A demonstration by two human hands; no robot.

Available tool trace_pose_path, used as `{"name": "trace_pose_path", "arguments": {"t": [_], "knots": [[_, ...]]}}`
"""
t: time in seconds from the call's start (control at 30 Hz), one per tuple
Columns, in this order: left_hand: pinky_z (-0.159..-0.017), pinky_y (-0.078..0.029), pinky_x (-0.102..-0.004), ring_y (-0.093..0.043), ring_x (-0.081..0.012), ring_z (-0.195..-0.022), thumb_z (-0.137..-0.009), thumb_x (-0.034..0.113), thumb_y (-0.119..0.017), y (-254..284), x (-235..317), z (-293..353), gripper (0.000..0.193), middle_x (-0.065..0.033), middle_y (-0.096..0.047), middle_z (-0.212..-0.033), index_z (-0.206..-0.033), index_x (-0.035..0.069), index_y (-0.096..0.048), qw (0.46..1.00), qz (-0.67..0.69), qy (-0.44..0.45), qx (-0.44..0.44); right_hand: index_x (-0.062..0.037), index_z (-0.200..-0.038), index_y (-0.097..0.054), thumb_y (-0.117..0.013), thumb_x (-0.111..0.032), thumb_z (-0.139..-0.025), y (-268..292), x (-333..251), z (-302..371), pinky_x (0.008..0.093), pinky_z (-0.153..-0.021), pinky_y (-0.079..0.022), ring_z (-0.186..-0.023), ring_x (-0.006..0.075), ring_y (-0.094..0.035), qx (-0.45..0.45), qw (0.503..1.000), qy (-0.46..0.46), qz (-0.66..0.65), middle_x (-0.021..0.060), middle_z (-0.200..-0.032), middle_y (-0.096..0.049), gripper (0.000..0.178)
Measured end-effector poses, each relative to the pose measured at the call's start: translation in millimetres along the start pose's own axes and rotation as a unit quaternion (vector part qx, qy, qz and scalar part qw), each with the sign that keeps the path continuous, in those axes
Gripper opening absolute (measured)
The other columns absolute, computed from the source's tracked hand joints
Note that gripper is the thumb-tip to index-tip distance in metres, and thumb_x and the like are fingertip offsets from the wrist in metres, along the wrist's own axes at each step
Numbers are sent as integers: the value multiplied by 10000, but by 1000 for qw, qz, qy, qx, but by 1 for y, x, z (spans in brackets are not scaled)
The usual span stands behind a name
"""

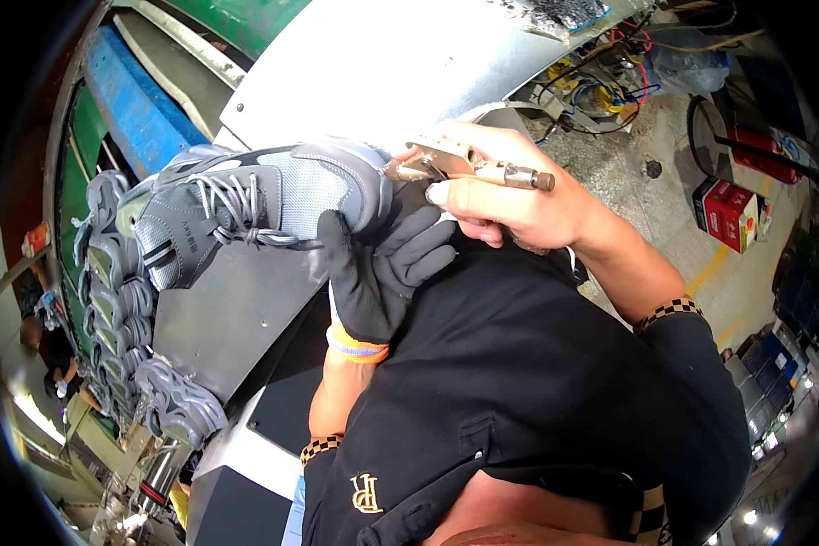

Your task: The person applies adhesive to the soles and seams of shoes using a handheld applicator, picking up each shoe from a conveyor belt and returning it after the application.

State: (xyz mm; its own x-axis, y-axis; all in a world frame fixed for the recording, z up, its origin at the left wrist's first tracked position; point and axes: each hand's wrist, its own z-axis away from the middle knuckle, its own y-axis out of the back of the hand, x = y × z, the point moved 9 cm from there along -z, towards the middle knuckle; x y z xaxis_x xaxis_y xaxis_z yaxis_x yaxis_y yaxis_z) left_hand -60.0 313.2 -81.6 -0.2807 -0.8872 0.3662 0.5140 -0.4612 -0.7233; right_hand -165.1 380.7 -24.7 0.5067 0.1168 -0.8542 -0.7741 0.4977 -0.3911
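Head view, looking down past your black shirt: your left hand (378,273), in a dark glove with an orange-banded cuff, has its grip closed under the toe end of a grey lace-up sneaker (264,205), fingers cupping the sole edge. Sneaker lies on its side, toe toward you, over a slanted grey metal worktop (237,318). Your right hand (510,200), bare, has its grip closed on a small brass-coloured tool (469,166), its tip right at the sneaker's toe; touching or just short, cannot tell. Row of matching grey sneakers (118,300) runs down the left edge of the worktop. Red box (726,211) on the floor well off to your right.
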Motion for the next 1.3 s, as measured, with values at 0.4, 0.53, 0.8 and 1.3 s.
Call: {"name": "trace_pose_path", "arguments": {"t": [0.4,0.53,0.8,1.3], "knots": [[-837,-520,-341,-611,-244,-1024,-923,639,-332,-13,16,-45,727,-155,-588,-1195,-1296,26,-446,990,52,-42,-125,28,-1146,-534,-600,-106,-846,8,3,4,250,-573,-404,-633,54,-457,150,963,198,101,23,-696,-530,334],[-780,-494,-300,-588,-176,-901,-929,618,-367,-20,24,-66,612,-84,-625,-977,-994,54,-593,991,-5,-92,-100,-15,-1230,-514,-583,-113,-815,6,11,5,295,-661,-476,-687,147,-586,185,907,339,168,103,-790,-626,432],[-898,-461,-299,-564,-204,-1034,-912,264,-484,-71,83,-16,406,-146,-563,-1193,-1217,-2,-518,862,-389,-288,-150,-35,-1307,-470,-536,-136,-897,60,-26,-29,228,-555,-448,-587,68,-525,125,951,265,102,9,-714,-559,427],[-967,-421,-346,-538,-268,-1134,-797,236,-736,7,202,127,626,-190,-581,-1204,-1290,-59,-486,467,-782,-345,225,-29,-1274,-484,-531,-113,-877,153,-37,-17,248,-575,-467,-615,83,-536,262,894,365,1,28,-737,-558,409]]}}
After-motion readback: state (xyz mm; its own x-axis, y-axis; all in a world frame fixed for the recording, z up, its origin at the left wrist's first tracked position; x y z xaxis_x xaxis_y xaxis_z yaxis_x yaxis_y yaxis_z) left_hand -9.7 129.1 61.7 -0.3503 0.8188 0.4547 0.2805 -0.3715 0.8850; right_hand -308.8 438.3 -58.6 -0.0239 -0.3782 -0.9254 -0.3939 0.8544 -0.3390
